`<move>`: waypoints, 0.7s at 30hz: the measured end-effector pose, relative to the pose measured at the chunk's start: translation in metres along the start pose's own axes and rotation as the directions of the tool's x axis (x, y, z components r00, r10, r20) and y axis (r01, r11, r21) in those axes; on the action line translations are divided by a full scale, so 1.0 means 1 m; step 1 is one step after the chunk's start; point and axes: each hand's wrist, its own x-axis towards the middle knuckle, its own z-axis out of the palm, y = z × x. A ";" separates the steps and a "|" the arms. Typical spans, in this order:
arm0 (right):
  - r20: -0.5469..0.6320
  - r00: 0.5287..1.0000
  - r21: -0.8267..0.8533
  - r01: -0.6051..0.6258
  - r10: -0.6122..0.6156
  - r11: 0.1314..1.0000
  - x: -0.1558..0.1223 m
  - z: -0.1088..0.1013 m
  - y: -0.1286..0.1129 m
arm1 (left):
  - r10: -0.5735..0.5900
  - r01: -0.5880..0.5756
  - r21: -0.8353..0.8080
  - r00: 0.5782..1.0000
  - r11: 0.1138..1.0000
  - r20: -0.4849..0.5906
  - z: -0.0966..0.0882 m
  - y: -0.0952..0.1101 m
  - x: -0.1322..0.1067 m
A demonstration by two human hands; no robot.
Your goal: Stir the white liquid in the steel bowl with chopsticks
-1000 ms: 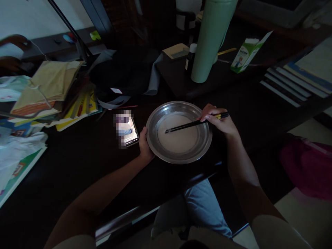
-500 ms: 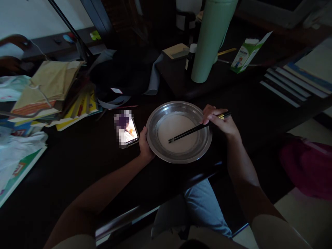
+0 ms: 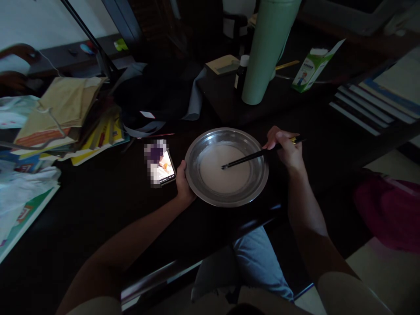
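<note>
Lay dim, with a dark table [image 3: 98, 192] across the middle.
Showed a pale wall [image 3: 26, 19] at upper left and light floor [image 3: 393, 278] at lower right.

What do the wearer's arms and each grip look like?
The left grip and right grip are ungloved. The left forearm and right forearm are bare, with no watch or bracelet visible. The left sleeve and right sleeve look short, plain and greyish-beige in this dim light.

Before us we have a round silver metal bowl [image 3: 257, 180]; left of it, a dark-edged rectangular phone [image 3: 166, 168]; behind, a green cylindrical flask [image 3: 269, 52].
</note>
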 end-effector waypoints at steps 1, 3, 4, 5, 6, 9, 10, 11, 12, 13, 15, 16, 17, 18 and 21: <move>0.037 0.999 -0.003 0.008 -0.008 1.000 0.000 0.000 0.000 | 0.000 0.000 -0.002 1.000 1.000 0.001 0.000 0.000 0.000; 0.158 0.987 -0.021 0.015 -0.012 1.000 -0.001 0.000 -0.003 | 0.000 0.000 -0.004 1.000 1.000 0.000 0.000 -0.001 0.000; 0.223 0.975 -0.028 0.014 -0.007 1.000 -0.001 0.000 -0.004 | -0.001 0.001 -0.007 1.000 1.000 0.000 0.000 0.000 0.000; 0.281 0.960 -0.031 0.014 -0.005 0.999 0.000 0.001 -0.006 | 0.000 0.001 -0.010 1.000 1.000 0.004 -0.001 0.000 0.000; 0.322 0.947 -0.032 0.019 -0.008 0.999 0.000 0.001 -0.007 | 0.000 0.000 -0.012 1.000 1.000 0.009 -0.001 0.000 0.000; 0.350 0.937 -0.053 0.049 -0.027 0.997 0.002 0.004 -0.010 | -0.004 0.004 0.002 1.000 1.000 0.024 -0.001 0.001 -0.001; 0.336 0.941 -0.067 0.055 -0.029 0.996 0.003 0.004 -0.011 | -0.003 0.002 0.011 1.000 1.000 0.023 -0.001 0.001 -0.001; 0.317 0.948 -0.078 0.057 -0.029 0.995 0.003 0.005 -0.011 | 0.000 -0.001 0.019 1.000 1.000 0.018 0.000 0.001 -0.001; 0.293 0.956 -0.082 0.055 -0.028 0.995 0.004 0.005 -0.010 | 0.004 -0.004 0.024 1.000 1.000 0.013 0.000 0.001 -0.001; 0.263 0.964 -0.080 0.051 -0.029 0.995 0.004 0.005 -0.009 | 0.006 -0.006 0.026 1.000 1.000 0.010 0.000 0.001 -0.001; 0.176 0.984 -0.060 0.042 -0.030 0.997 0.003 0.004 -0.005 | 0.002 -0.002 0.026 1.000 1.000 0.008 0.000 0.001 0.000; 0.128 0.991 -0.044 0.033 -0.027 0.998 0.003 0.003 -0.003 | 0.000 0.000 0.026 1.000 1.000 0.011 -0.001 0.000 0.001; 0.083 0.996 -0.025 0.025 -0.023 0.999 0.003 0.002 0.000 | 0.002 -0.003 0.027 1.000 1.000 0.019 -0.002 0.000 0.002; 0.043 0.999 -0.005 0.019 -0.019 1.000 0.002 0.001 0.002 | 0.008 -0.009 0.029 0.999 1.000 0.031 -0.004 -0.001 0.003; 0.027 0.999 0.040 0.025 -0.026 0.999 0.001 -0.001 0.003 | 0.038 -0.040 0.037 0.997 0.999 0.068 -0.008 -0.003 0.006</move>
